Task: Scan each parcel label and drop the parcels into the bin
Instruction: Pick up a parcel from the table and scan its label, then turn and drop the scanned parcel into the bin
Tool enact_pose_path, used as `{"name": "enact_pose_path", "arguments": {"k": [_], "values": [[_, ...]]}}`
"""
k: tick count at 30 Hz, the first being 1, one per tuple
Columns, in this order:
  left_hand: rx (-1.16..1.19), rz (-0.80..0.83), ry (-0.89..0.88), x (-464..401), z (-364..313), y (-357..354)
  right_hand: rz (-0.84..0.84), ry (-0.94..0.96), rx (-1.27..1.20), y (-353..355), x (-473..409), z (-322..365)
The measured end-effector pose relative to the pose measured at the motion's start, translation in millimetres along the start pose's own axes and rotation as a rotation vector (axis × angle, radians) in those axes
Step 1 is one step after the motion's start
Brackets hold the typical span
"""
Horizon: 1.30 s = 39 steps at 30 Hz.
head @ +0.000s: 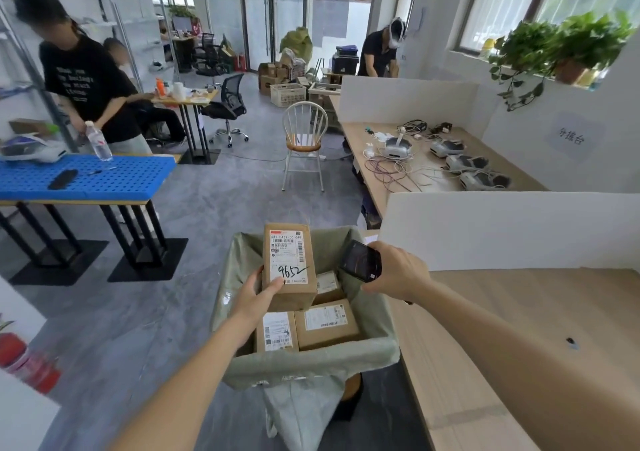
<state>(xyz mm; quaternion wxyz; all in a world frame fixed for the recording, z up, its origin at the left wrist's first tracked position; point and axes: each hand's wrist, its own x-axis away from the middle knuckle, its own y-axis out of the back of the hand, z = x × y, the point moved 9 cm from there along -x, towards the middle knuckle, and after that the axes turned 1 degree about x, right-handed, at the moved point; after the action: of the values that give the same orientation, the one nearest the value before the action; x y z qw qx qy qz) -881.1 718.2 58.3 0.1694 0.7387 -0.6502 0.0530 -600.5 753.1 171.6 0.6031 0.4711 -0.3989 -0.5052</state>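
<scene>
Worktop on the right, lined bin beside it holding three labelled parcels, left hand gripping a fourth parcel label-up above the bin, right hand clasping a dark scanner near it

In the lower centre of the frame, the left hand holds a brown cardboard parcel by its lower left corner, thumb on its white shipping label, which bears a handwritten "9652". The parcel hangs above a bin lined with a grey-green plastic bag, where three more labelled cardboard boxes lie. Just right of the parcel, the right hand has its grip closed round a black handheld scanner. A light wooden tabletop fills the lower right.
</scene>
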Motion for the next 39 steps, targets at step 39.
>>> {"name": "enact_pose_path", "arguments": {"k": [39], "values": [[-0.405,0.110,0.234,-266,115,-67,0.307,-0.115,-0.064,-192,-234,-98]]}}
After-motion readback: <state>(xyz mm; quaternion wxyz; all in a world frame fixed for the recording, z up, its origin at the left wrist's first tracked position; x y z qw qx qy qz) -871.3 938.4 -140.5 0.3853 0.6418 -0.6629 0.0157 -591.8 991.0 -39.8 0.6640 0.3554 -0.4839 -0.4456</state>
